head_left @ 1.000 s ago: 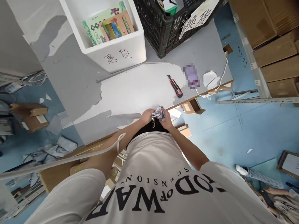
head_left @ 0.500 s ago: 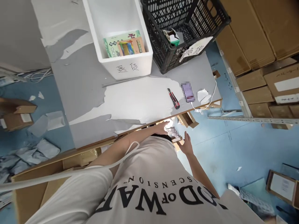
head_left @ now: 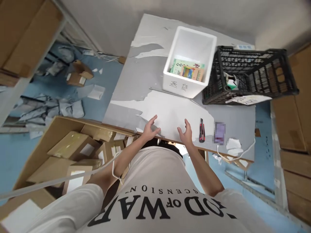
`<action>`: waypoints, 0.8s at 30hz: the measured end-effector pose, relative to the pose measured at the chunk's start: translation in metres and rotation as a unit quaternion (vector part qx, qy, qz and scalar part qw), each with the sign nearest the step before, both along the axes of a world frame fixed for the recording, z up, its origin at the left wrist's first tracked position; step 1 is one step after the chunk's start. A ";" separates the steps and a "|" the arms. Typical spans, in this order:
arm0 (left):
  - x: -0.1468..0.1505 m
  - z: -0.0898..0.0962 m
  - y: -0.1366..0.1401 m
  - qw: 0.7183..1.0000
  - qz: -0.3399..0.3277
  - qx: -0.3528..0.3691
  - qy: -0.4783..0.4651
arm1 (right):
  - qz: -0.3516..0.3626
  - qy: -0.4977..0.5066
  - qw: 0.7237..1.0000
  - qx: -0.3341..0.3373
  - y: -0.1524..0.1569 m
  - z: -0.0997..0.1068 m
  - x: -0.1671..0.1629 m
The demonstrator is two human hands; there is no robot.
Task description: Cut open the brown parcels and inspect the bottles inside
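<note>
Both my hands are raised over the front edge of the grey table (head_left: pixel 128 94), with fingers apart and nothing in them. My left hand (head_left: pixel 151 129) is over the torn white surface patch (head_left: pixel 167 110). Across a gap from it, my right hand (head_left: pixel 186 132) is nearest to a red and black box cutter (head_left: pixel 201 131) lying on the table. A purple, blurred-out object (head_left: pixel 220 133) rests to the right of the cutter, beside a white cable (head_left: pixel 249 149).
A white foam box (head_left: pixel 186 87) holding colourful booklets (head_left: pixel 191 72) and a black plastic crate (head_left: pixel 252 77) stand at the back. Left of me, a large carton (head_left: pixel 39 152) contains several parcels (head_left: pixel 73 145). Crumpled white paper (head_left: pixel 234 145) lies front right.
My hands have come up from below the table's front edge to above it, out of the bright spot by the small box. The view has swung left, so the large carton shows more.
</note>
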State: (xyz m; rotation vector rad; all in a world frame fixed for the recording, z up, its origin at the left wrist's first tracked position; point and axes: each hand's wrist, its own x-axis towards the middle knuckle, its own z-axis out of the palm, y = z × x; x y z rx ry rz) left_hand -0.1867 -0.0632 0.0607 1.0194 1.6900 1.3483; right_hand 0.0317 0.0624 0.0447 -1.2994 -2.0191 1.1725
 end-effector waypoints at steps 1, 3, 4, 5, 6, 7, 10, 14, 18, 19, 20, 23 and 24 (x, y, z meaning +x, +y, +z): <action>-0.007 0.001 -0.011 0.999 0.048 0.002 -0.004 | 0.021 0.016 1.000 -0.007 0.007 0.001 -0.016; -0.017 0.001 -0.037 0.991 0.137 0.000 -0.004 | 0.064 0.042 0.997 -0.014 0.016 0.004 -0.050; -0.020 0.002 -0.051 0.984 0.175 -0.005 0.001 | 0.087 0.052 0.995 -0.015 0.018 0.006 -0.068; -0.022 0.001 -0.065 0.977 0.211 -0.008 0.011 | 0.111 0.060 0.992 -0.015 0.019 0.007 -0.085; -0.024 0.001 -0.079 0.969 0.244 -0.012 0.024 | 0.138 0.069 0.988 -0.014 0.017 0.007 -0.102; -0.024 0.000 -0.093 0.961 0.274 -0.014 0.039 | 0.166 0.077 0.983 -0.015 0.014 0.008 -0.119; -0.023 -0.006 -0.134 0.928 0.362 -0.020 0.086 | 0.250 0.105 0.962 -0.024 -0.008 0.006 -0.162; -0.018 -0.018 -0.182 0.876 0.464 -0.029 0.127 | 0.343 0.140 0.928 -0.031 -0.053 0.001 -0.201; -0.014 -0.025 -0.228 0.852 0.502 -0.013 0.148 | 0.408 0.129 0.904 -0.018 -0.101 -0.004 -0.223; -0.013 -0.026 -0.240 0.849 0.506 -0.006 0.152 | 0.420 0.124 0.899 -0.016 -0.113 -0.005 -0.228; -0.013 -0.027 -0.252 0.845 0.512 -0.002 0.156 | 0.431 0.121 0.894 -0.016 -0.125 -0.006 -0.233; -0.013 -0.031 -0.293 0.825 0.543 -0.002 0.156 | 0.459 0.111 0.881 -0.019 -0.162 -0.011 -0.248; -0.013 -0.032 -0.307 0.815 0.559 -0.004 0.155 | 0.467 0.106 0.877 -0.019 -0.175 -0.012 -0.254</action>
